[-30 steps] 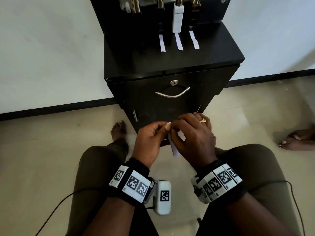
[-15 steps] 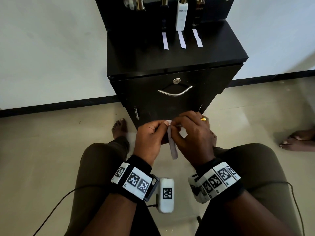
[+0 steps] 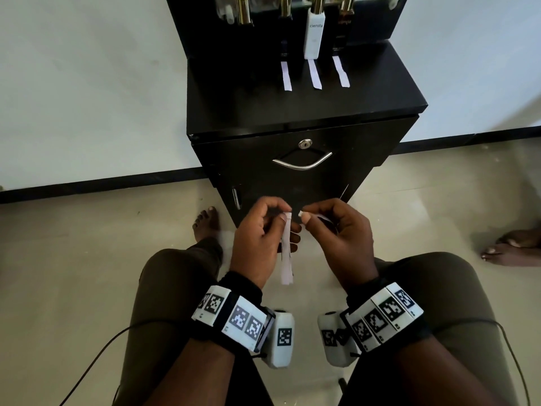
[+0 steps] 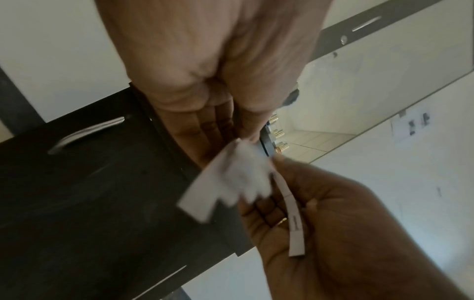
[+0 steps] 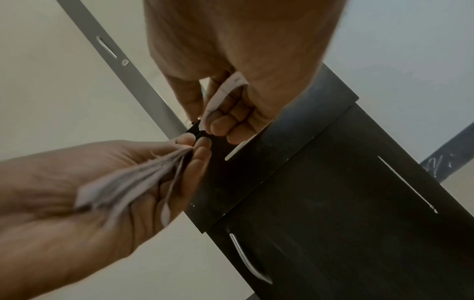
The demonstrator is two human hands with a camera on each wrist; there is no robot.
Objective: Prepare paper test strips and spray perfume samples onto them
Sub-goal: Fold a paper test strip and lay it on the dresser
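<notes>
Your left hand [image 3: 259,238] sits in front of the black cabinet [image 3: 304,118], just below its drawer handle [image 3: 303,163], over the gap between your knees. Thumb and forefinger are pressed together at the top of a bundle of paper strips [image 3: 287,253], pinching it so the strips hang straight down from the pinch. From your left wrist the bundle [image 4: 231,178] fans out into several blurred ends, so you cannot count the strips there.

Your right hand [image 3: 339,235] is just beside the left, also in front of the cabinet under the handle, the two hands' fingertips close but apart. Its thumb and forefinger pinch the end of a single strip [image 4: 292,215], which curves back across your palm; a ring [image 4: 282,221] shows on one curled finger. From the right wrist, that strip [image 5: 225,91] bends up between thumb and fingers.

On the cabinet top, at its far side, three laid strips [image 3: 314,74] lie side by side, each pointing away from a bottle. The white bottle [image 3: 313,36] stands behind the middle strip; dark bottles with gold caps flank it, their tops cut off by the frame.

To the cabinet's right, another person's bare foot [image 3: 512,250] rests on the floor.
</notes>
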